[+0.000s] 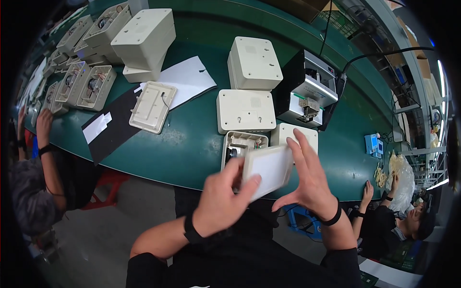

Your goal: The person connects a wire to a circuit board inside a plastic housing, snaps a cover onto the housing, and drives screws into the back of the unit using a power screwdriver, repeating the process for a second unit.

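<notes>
My left hand (222, 200) grips the left edge of a cream plastic cover (271, 172) with a white inset face, thumb on the front and fingers behind. It is held tilted above the table's near edge. Beside its right edge my right hand (311, 181) is spread, thumb and fingers apart, with no grip on it. Just behind the cover stands an open cream housing (246, 136), partly hidden, with a dark round part and wiring inside. A closed cream box (307, 137) lies behind my right fingers.
Closed boxes (247, 110) and a silver-black machine (312, 89) stand beyond. Left are a loose cover (153, 106), black sheet (113, 132), white paper (189, 79), stacked boxes (144, 41) and open housings (96, 86). Co-workers sit at left (45, 129) and right (384, 225).
</notes>
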